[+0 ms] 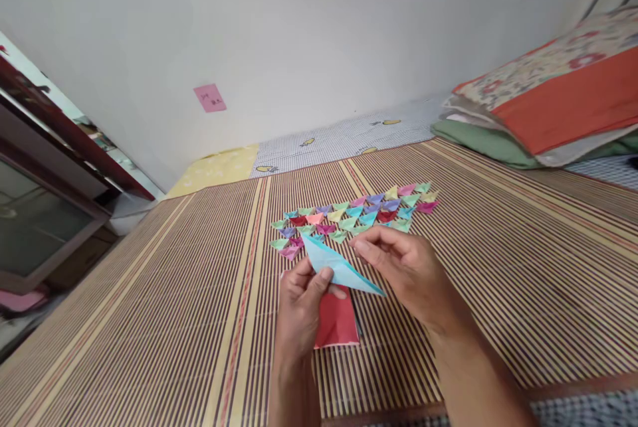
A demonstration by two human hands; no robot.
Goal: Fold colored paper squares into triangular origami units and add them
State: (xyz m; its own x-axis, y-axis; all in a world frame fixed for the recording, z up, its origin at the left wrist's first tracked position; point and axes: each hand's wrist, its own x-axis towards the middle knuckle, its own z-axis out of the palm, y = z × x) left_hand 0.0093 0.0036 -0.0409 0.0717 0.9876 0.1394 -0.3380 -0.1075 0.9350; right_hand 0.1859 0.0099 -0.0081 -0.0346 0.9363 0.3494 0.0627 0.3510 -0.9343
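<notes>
Left hand [303, 295] over brown-and-cream striped slatted mat [149, 294]

Right hand [411, 267]: thumb and forefinger pressed together. Left pinches pointed light-blue folded paper [343, 269] above flat red paper [339, 324]; beyond lie small multicoloured paper boats [368, 219].

Paper [343, 271] is light blue. Sheet [339, 324] is red. Boats [367, 219] are green, pink, purple, blue, yellow and red. Mat [164, 294] has tan and dark-brown stripes.

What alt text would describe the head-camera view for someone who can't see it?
A left hand holds a folded light-blue paper, the right hand close beside it. Beyond them, small colourful folded papers lie in rows on a striped mat.
</notes>
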